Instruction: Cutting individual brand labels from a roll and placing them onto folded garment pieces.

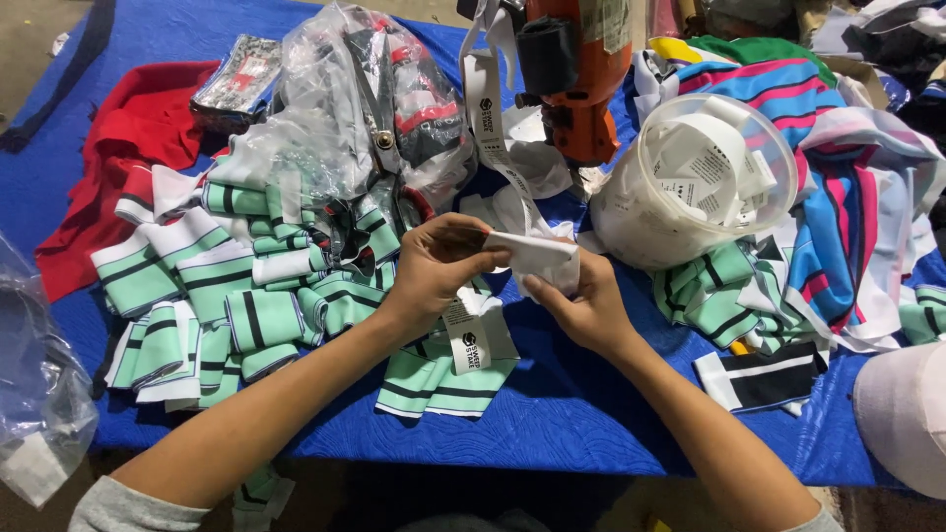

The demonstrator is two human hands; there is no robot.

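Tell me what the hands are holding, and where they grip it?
Both hold one white label: left hand pinches its left end, right hand grips its right, lower edge.

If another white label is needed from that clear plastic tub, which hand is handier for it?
Probably the right hand: the round clear plastic tub of white labels lies on its side, just beyond it. The left hand sits farther off, and both pinch the folded white fabric piece.
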